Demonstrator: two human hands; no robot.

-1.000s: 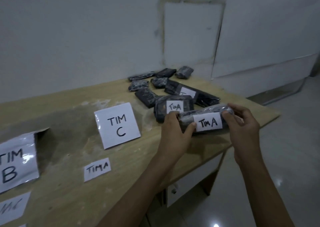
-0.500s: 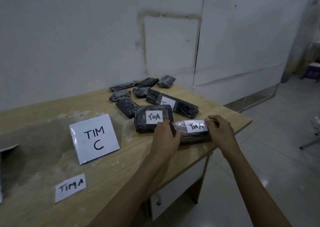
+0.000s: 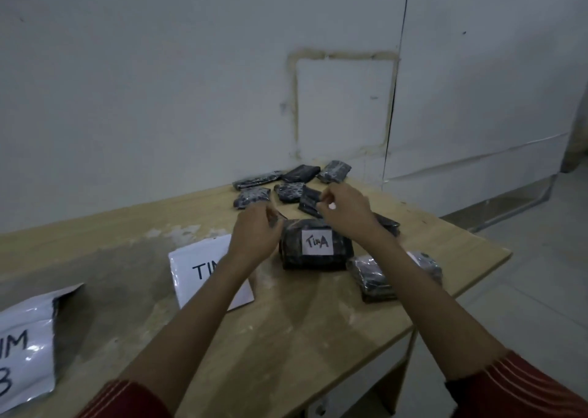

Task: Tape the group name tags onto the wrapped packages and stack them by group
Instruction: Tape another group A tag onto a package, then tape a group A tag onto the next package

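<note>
The left hand (image 3: 254,236) and right hand (image 3: 346,210) hover with fingers curled inward; whether they pinch anything cannot be told. Just below them on the worktop (image 3: 318,328) lies a black wrapped package (image 3: 315,260) whose tag (image 3: 317,242) reads "TIMA", and a second package (image 3: 375,279) lies under the right forearm. Left of the fingers a sheet (image 3: 197,271) shows "TI".

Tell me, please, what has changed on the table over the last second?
Both hands released the wrapped package, which now lies by the right edge of the table, under the right forearm. The left hand and right hand moved back toward the untagged packages; any grip is unclear. The TIM A package and TIM C sign stayed put.
</note>
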